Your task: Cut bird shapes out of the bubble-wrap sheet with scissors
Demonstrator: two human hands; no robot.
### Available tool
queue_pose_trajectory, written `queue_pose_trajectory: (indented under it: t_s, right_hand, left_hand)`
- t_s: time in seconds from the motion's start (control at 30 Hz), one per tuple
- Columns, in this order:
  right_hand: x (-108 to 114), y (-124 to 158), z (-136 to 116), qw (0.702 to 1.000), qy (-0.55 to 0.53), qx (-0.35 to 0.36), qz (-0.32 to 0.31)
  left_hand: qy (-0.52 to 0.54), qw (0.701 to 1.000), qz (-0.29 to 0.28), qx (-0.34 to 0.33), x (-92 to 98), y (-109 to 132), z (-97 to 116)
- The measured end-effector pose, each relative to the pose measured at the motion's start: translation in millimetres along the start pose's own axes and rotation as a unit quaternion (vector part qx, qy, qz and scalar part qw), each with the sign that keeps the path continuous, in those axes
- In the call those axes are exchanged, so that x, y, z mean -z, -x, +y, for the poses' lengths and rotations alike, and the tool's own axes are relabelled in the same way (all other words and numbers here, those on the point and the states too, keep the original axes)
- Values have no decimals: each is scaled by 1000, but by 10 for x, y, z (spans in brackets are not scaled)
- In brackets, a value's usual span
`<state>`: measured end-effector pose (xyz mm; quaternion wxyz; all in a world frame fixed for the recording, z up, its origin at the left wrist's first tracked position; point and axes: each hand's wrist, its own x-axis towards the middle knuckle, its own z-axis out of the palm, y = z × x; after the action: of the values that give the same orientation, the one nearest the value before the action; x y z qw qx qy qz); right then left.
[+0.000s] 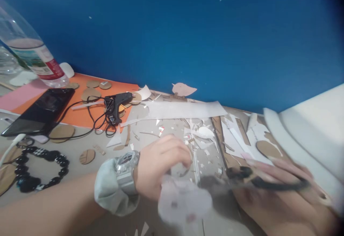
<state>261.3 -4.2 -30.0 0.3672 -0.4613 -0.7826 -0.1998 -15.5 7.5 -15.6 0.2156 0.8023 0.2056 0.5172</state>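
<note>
My left hand, with a watch and a pale scrunchie at the wrist, has its fingers closed on a white paper cutout. The cutout has a rounded, lobed outline with a small dark mark and a reddish one. On the right, my right hand is closed round a pair of scissors with black handles. Motion smears the scissors, and their blades point left toward the cutout. Whether blades and paper touch, I cannot tell. White paper scraps lie on the table just beyond my hands.
Behind the table rises a blue partition. At left are a water bottle, a black phone, a beaded bracelet and cardboard discs. A glue gun with its cable rests partly on orange paper.
</note>
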Motion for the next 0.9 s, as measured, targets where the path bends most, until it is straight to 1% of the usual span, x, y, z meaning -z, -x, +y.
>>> queue_pose_trajectory:
  t_s: [0.03,0.07,0.1,0.13,0.2,0.27,0.33,0.4,0.5,0.77,0.9]
  right_hand:
    - [-37,-63,-56,1000,1,9,27]
    - [-77,-135,-108,999,-2,15,34]
    - [-116,-204,-154,1000,-4,-3,-2]
    - [-149,-263,-192,998,-4,-17,-57]
    - [-191,-324,-241,993,12,-37,-111]
    - [-210,-312,-260,989,30,-47,-136]
    - [-219,-264,-267,988,37,-41,-147]
    - [-224,-226,-274,987,37,-30,-153]
    - [-229,-224,-291,986,38,-24,-161]
    - [-210,-261,-298,986,46,-1,-157]
    - [-199,-259,-320,986,53,-3,-159]
  left_hand:
    - [15,999,-3,34,-3,3,-1]
    - [29,997,2,77,-3,5,1]
    - [46,991,-16,123,-1,7,3]
    - [63,983,-25,168,3,8,6]
    - [77,964,-28,252,9,10,5]
    - [75,945,-26,316,10,11,-6]
    - [63,932,-35,354,7,12,-27]
    - [40,927,-38,371,3,11,-50]
    - [14,925,-37,378,2,4,-76]
    - [14,919,-77,387,16,-61,-68]
    - [3,916,-69,396,19,-67,-74]
